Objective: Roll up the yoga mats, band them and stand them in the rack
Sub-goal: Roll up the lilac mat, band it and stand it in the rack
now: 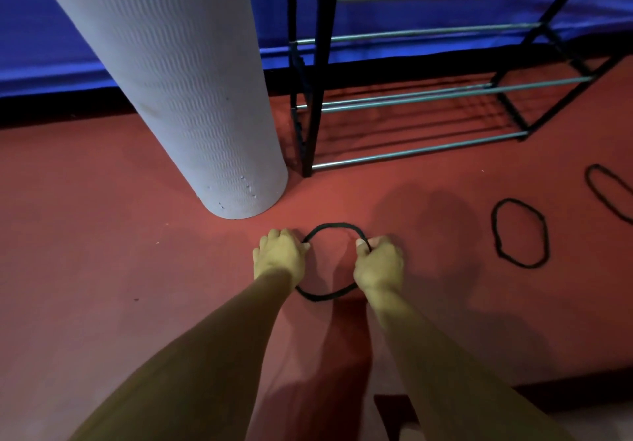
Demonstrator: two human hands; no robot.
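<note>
1. Your two forearms reach forward and down over the red floor [102, 269].
2. Your left hand [279, 257] grips the left side of a black band [334, 225]. Its fingers [274, 237] are curled shut round the band, with the knuckles facing up.
3. Your right hand [378, 264] grips the right side of the same band. The fingers are curled round it and the thumb [361, 243] is pressed on top. The loop is held open between your hands, low over the floor; whether it touches the floor, I cannot tell.
4. To your right, two loose bands lie flat on the floor, apart from each other: the nearer loose band [510, 200] and the second loose band [597, 166], which is cut by the frame's edge.
5. Just beyond your hands, the rolled grey mat [191, 98] stands on end on the floor, tilted in this view.
6. Its base is just beside the left post of the rack [421, 151], outside the frame.
7. Behind both hangs a blue fabric wall [51, 29].
</note>
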